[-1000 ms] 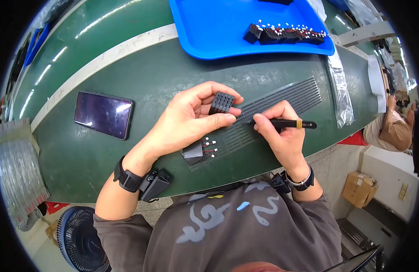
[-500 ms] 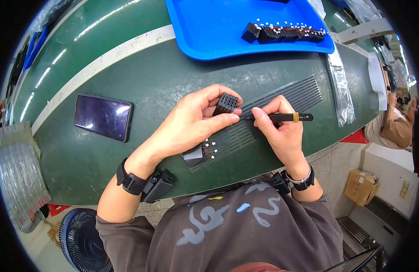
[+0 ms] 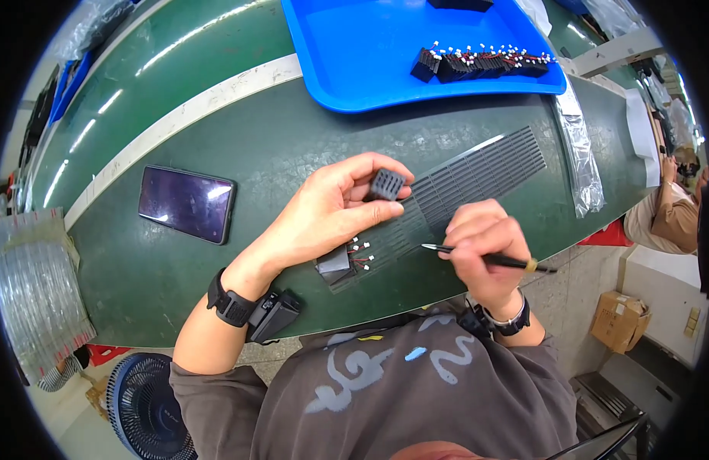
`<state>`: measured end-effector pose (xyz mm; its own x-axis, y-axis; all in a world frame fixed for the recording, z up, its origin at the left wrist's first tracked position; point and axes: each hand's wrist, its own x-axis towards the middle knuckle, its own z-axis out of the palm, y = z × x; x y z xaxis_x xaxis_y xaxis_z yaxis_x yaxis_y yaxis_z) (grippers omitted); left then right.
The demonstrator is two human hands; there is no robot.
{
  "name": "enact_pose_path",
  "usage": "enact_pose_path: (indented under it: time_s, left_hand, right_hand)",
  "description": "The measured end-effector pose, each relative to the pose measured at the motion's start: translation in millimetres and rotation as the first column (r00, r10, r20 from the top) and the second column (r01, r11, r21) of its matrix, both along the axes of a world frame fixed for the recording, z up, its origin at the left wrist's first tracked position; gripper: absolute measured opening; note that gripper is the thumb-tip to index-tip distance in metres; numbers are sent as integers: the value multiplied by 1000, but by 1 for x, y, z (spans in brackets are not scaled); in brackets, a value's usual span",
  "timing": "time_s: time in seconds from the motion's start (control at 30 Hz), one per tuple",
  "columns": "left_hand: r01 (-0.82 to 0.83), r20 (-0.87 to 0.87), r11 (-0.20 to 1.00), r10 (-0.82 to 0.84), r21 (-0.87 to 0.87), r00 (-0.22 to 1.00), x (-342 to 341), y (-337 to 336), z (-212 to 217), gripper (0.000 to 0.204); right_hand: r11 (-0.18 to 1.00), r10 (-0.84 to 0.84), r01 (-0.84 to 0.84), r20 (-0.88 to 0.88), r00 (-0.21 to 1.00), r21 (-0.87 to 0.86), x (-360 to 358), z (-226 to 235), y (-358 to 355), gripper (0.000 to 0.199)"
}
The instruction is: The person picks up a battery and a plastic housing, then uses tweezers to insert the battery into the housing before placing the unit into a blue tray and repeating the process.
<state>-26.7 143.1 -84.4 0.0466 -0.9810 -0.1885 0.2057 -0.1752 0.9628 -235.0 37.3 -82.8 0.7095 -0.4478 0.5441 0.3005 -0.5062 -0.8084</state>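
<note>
My left hand (image 3: 320,205) is closed on a small black block bundle (image 3: 387,185), pinched between thumb and fingers with its slotted end showing. My right hand (image 3: 488,249) grips black tweezers (image 3: 509,262) with a yellowish band; their pale tips point left over the sheet's lower part. Beneath both hands lies a long sheet of black strips (image 3: 488,172), its lower left part see-through where strips are gone. Close under my left wrist, dark flat parts (image 3: 335,264) with red wires and small white connectors rest on the sheet's near end.
A blue tray (image 3: 354,84) at the far side holds a row of black wired parts (image 3: 477,66). A phone (image 3: 187,203) lies to the left. Clear plastic packs (image 3: 40,284) sit at the left edge, a clear bag (image 3: 580,161) at the right. Another person (image 3: 669,207) is far right.
My right hand and the tweezers have moved away from the block bundle, toward me and slightly right. My left hand still holds the bundle, now turned a little.
</note>
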Motion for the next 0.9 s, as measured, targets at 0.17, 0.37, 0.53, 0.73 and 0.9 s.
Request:
enact_pose_path:
  time_s: [0.17, 0.37, 0.53, 0.73, 0.9]
  left_hand:
    - [83, 182, 995, -92, 55, 979, 1, 6, 3, 34]
    - [158, 315, 986, -169, 62, 934, 3, 6, 13, 41]
    - [160, 391, 987, -136, -28, 910, 1, 6, 5, 47]
    - [138, 390, 989, -105, -57, 915, -1, 6, 0, 52]
    - [125, 399, 989, -86, -74, 913, -2, 7, 0, 55]
  right_hand:
    - [773, -112, 162, -119, 987, 613, 12, 0, 5, 17]
    - [657, -52, 156, -162, 985, 738, 18, 2, 4, 21]
    - [735, -55, 141, -149, 987, 664, 21, 3, 8, 21]
    - [723, -47, 134, -146, 988, 678, 23, 3, 9, 20]
    - [703, -41, 124, -135, 990, 700, 24, 7, 10, 19]
